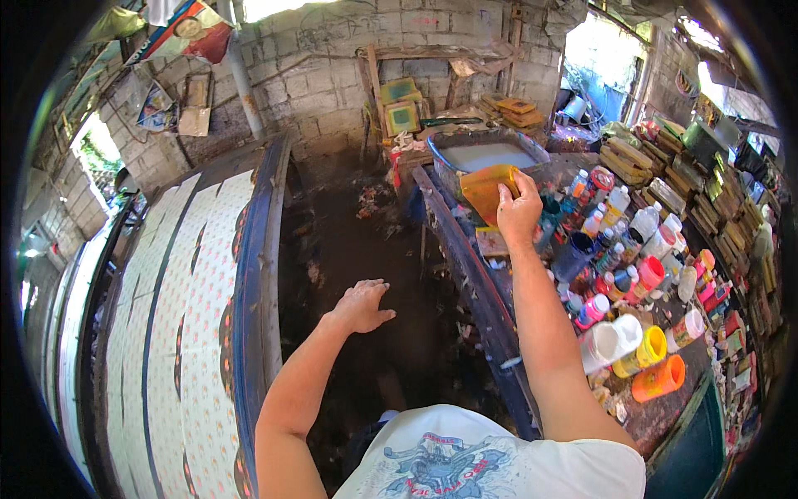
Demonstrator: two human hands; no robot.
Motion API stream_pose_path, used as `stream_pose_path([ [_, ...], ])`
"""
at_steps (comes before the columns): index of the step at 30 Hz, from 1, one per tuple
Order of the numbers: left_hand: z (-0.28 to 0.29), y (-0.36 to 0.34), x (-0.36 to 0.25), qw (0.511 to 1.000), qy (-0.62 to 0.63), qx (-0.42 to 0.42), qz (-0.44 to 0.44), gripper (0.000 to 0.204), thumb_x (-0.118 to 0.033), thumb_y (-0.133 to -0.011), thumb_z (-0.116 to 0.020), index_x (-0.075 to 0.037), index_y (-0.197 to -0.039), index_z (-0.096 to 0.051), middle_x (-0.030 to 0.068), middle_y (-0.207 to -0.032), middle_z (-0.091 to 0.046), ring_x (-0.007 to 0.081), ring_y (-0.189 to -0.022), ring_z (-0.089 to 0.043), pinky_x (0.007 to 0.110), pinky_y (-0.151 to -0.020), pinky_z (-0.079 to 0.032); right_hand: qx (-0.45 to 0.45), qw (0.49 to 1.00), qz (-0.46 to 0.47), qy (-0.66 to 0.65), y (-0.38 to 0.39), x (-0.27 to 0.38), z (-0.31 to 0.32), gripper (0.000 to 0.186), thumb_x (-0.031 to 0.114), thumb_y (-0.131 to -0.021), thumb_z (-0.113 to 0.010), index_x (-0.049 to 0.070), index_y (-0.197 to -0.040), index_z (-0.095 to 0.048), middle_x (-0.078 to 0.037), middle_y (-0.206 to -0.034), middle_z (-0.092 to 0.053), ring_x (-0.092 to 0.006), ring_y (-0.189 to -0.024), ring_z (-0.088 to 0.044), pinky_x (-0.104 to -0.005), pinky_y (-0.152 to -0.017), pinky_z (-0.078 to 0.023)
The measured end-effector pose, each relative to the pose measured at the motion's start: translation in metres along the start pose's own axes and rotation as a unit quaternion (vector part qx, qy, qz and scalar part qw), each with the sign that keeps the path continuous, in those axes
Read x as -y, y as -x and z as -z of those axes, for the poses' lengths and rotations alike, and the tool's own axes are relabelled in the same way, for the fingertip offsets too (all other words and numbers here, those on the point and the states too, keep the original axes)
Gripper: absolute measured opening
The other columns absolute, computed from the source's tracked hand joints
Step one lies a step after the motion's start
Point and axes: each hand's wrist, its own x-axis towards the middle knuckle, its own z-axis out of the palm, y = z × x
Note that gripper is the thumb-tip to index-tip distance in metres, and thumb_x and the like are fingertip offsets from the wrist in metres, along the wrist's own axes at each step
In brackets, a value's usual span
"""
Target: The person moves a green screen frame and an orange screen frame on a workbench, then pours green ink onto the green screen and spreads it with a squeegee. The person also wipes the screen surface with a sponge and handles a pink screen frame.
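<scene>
My right hand [520, 204] is raised over the near side of a water-filled tub. Its thumb and fingers grip the edge of a small, flat, amber-yellow silk screen [482, 193], which tilts in front of the tub [443, 160]. My left hand [361, 306] hangs over the dark aisle floor, fingers stretched forward and thumb apart, touching nothing. Below the held screen, another small yellowish frame [492, 242] lies on the cluttered bench, beside a dark blue container [573, 256].
A long table [264, 274] with white printed sheets [204, 283] runs along the left. Paint bottles and jars, including an orange one [658, 378], crowd the right bench. Stacked wooden frames [628, 158] stand behind them. A dark beam [474, 266] edges the bench. Scraps litter the floor.
</scene>
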Motion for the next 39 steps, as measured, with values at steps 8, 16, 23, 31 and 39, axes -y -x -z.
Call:
stream_pose_path([
  [8, 0.058, -0.184, 0.095, 0.990, 0.070, -0.032, -0.116, 0.071, -0.036, -0.098, -0.081, 0.001, -0.155, -0.060, 0.0233, -0.164, -0.056, 0.0420, -0.154, -0.049, 0.050, -0.127, -0.043, -0.012, 0.992, -0.001, 0.127, -0.070, -0.071, -0.119, 0.035, 0.012, -0.091, -0.084, -0.005, -0.121, -0.075, -0.022, -0.122, -0.077, -0.0446, -0.112, -0.074, -0.0474, -0.101, -0.058],
  [16, 0.119, -0.361, 0.068, 0.922, 0.148, -0.191, -0.301, 0.072, -0.025, -0.095, -0.082, -0.003, -0.158, -0.056, 0.0234, -0.164, -0.055, 0.0442, -0.150, -0.052, 0.052, -0.126, -0.043, 0.052, 0.973, -0.011, 0.225, -0.128, -0.157, -0.198, 0.059, 0.007, -0.086, -0.084, -0.004, -0.141, -0.064, -0.025, -0.146, -0.064, -0.0460, -0.134, -0.064, -0.0489, -0.115, -0.052],
  [23, 0.142, -0.497, 0.050, 0.906, 0.085, -0.184, -0.371, 0.074, -0.023, -0.095, -0.080, -0.003, -0.161, -0.052, 0.0262, -0.170, -0.047, 0.0485, -0.154, -0.045, 0.056, -0.129, -0.038, 0.368, 0.881, -0.106, 0.278, -0.145, -0.260, -0.266, 0.063, 0.011, -0.081, -0.085, -0.002, -0.141, -0.067, -0.025, -0.137, -0.070, -0.0437, -0.129, -0.068, -0.0485, -0.110, -0.056],
  [31, 0.126, -0.646, 0.014, 0.947, -0.068, 0.015, -0.312, 0.088, -0.035, -0.093, -0.084, -0.007, -0.167, -0.046, 0.0272, -0.176, -0.036, 0.0479, -0.162, -0.035, 0.061, -0.129, -0.038, 0.546, 0.673, -0.257, 0.427, -0.146, -0.296, -0.299, 0.079, 0.034, -0.078, -0.090, 0.002, -0.145, -0.063, -0.023, -0.135, -0.075, -0.0396, -0.123, -0.075, -0.0503, -0.105, -0.061],
  [39, 0.070, -0.757, -0.027, 0.871, -0.203, 0.235, -0.382, 0.100, -0.031, -0.087, -0.088, -0.010, -0.170, -0.036, 0.0278, -0.172, -0.043, 0.0488, -0.149, -0.054, 0.058, -0.118, -0.052, 0.567, 0.655, -0.297, 0.402, -0.102, -0.363, -0.288, 0.030, 0.026, -0.092, -0.072, 0.010, -0.115, -0.083, -0.021, -0.118, -0.082, -0.0388, -0.104, -0.081, -0.0512, -0.089, -0.064],
])
